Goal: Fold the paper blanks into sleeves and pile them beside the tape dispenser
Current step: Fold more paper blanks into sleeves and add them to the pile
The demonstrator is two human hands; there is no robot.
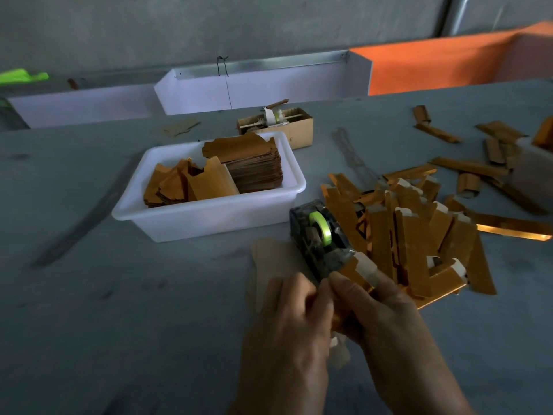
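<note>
Nearby, white tub point(209, 218) of blanks point(254, 166), cardboard box point(299, 127) behind

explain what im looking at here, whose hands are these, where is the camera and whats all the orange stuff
There is no machine: a person works with bare hands, and the single picture comes from a camera worn on their head, looking forward and down at a grey table. The left hand and right hand together hold one gold-orange paper piece, partly hidden by the fingers, close to the dark tape dispenser with its green roll. To the dispenser's right lies a pile of folded sleeves. Behind it, a white tub holds stacks of flat paper blanks. Behind the tub stands a small cardboard box, and more loose pieces lie far right.
</note>
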